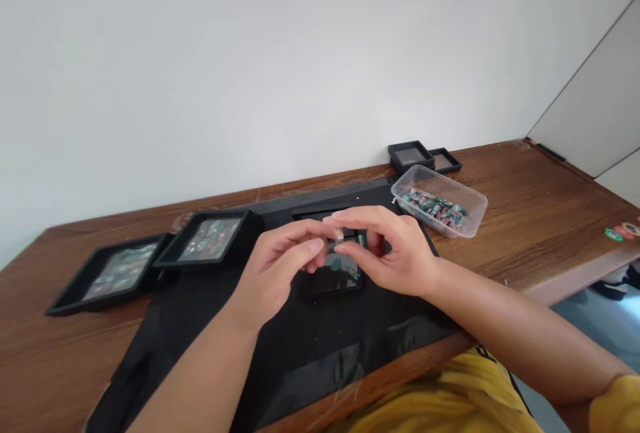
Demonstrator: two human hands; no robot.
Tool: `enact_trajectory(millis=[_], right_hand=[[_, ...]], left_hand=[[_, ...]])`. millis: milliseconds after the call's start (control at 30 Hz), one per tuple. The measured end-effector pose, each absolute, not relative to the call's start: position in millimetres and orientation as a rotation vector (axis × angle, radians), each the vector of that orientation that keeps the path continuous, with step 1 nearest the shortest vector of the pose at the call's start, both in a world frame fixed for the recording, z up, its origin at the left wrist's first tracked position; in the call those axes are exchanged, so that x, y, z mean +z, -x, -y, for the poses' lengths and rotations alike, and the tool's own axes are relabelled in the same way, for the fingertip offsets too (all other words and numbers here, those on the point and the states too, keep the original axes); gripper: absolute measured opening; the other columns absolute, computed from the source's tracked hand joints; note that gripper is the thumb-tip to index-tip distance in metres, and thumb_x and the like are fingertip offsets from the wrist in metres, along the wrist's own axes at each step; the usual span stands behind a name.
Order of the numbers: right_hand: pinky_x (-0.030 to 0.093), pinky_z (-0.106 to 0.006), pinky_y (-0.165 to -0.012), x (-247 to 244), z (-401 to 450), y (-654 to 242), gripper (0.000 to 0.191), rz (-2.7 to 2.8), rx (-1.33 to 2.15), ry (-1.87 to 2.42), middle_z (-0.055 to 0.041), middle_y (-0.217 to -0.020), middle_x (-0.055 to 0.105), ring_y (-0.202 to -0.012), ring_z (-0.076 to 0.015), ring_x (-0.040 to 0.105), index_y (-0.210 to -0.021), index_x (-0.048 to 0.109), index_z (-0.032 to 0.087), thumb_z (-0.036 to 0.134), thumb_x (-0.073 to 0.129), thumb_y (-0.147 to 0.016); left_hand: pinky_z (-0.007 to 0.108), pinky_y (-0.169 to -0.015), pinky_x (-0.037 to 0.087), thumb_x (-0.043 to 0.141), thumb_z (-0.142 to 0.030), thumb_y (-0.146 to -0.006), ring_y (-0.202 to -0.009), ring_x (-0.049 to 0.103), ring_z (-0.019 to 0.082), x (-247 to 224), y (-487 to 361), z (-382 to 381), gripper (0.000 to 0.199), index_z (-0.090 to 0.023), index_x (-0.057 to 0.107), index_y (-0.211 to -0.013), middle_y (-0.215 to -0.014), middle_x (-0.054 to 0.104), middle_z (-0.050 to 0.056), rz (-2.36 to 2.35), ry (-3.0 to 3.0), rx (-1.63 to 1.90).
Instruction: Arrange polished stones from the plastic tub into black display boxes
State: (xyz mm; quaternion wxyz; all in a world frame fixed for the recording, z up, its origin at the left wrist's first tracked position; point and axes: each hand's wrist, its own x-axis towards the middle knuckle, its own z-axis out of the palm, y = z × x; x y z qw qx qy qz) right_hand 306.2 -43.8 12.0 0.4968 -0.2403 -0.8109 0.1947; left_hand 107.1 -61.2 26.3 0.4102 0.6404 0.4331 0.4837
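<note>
Between the thumb and forefinger of my right hand [395,249] is a small shiny clear piece [339,235]. My left hand [280,263] is beside it, fingers curled and their tips close to the piece; whether they touch it is hard to tell. Below both hands a black frame [330,293] lies on a black mat [200,326], with a few small green and coloured pieces on its dark surface. The hands cover part of this frame.
A clear plastic tub [477,209] of small coloured pieces stands right of the mat. Two filled black frames [163,263] [107,276] lie at the left. Small black frames [410,155] are stacked by the wall. Coloured rings [629,229] lie far right.
</note>
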Motion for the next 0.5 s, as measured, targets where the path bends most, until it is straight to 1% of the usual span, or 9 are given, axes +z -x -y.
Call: enact_trajectory(millis=[67, 133, 233, 300, 400, 500], right_hand=[[0.052, -0.020, -0.053, 12.1, 44.7, -305.4, 0.024, 1.952, 0.448, 0.564, -0.0054, -0.123, 0.078, -0.051, -0.0044, 0.054, -0.129, 0.063, 0.023, 0.026, 0.059, -0.106], [0.052, -0.019, -0.053, 13.2, 44.8, -305.2, 0.023, 1.932, 0.416, 0.553, -0.0043, -0.121, 0.079, -0.052, -0.0043, 0.056, -0.128, 0.064, 0.022, 0.025, 0.061, -0.105], [0.055, -0.018, -0.060, 15.6, 43.6, -306.1, 0.022, 1.963, 0.311, 0.529, -0.0024, -0.118, 0.081, -0.058, -0.0055, 0.065, -0.127, 0.065, 0.022, 0.023, 0.062, -0.105], [0.056, -0.018, -0.065, 16.2, 42.5, -307.1, 0.023, 1.998, 0.216, 0.516, -0.0006, -0.112, 0.083, -0.062, -0.0068, 0.069, -0.128, 0.065, 0.024, 0.022, 0.061, -0.105], [0.058, -0.020, -0.068, 14.7, 41.1, -308.0, 0.026, 2.041, 0.148, 0.543, 0.0010, -0.105, 0.084, -0.063, -0.0083, 0.071, -0.132, 0.064, 0.026, 0.023, 0.058, -0.107], [0.059, -0.021, -0.069, 12.0, 40.5, -307.9, 0.029, 2.075, 0.166, 0.558, -0.0001, -0.110, 0.084, -0.065, -0.0087, 0.071, -0.135, 0.063, 0.026, 0.024, 0.055, -0.108]], left_hand=[[0.024, -0.045, 0.045, 0.066, -0.032, -0.082, -0.049, 0.055, 0.014, 25.6, -108.1, 61.0, 0.017, -0.020, 0.078, -0.079, -0.055, 0.063, 0.000, -1.006, -1.538, 1.191], [0.024, -0.045, 0.044, 0.069, -0.030, -0.079, -0.049, 0.053, 0.013, 25.9, -109.2, 61.8, 0.013, -0.021, 0.078, -0.077, -0.054, 0.062, -0.001, -0.980, -1.514, 1.191], [0.022, -0.044, 0.042, 0.072, -0.024, -0.075, -0.048, 0.050, 0.011, 27.1, -112.7, 63.7, 0.006, -0.021, 0.077, -0.075, -0.053, 0.059, -0.003, -1.017, -1.523, 1.239], [0.021, -0.044, 0.042, 0.074, -0.022, -0.074, -0.047, 0.050, 0.010, 27.3, -115.3, 64.4, 0.003, -0.021, 0.077, -0.073, -0.053, 0.060, -0.004, -1.056, -1.536, 1.268], [0.022, -0.044, 0.044, 0.074, -0.023, -0.076, -0.047, 0.051, 0.011, 25.9, -117.5, 64.0, 0.005, -0.021, 0.076, -0.072, -0.053, 0.062, -0.003, -1.072, -1.560, 1.277], [0.023, -0.045, 0.045, 0.073, -0.023, -0.078, -0.048, 0.053, 0.012, 23.2, -117.4, 62.7, 0.010, -0.021, 0.074, -0.068, -0.054, 0.062, -0.002, -1.089, -1.568, 1.274]])
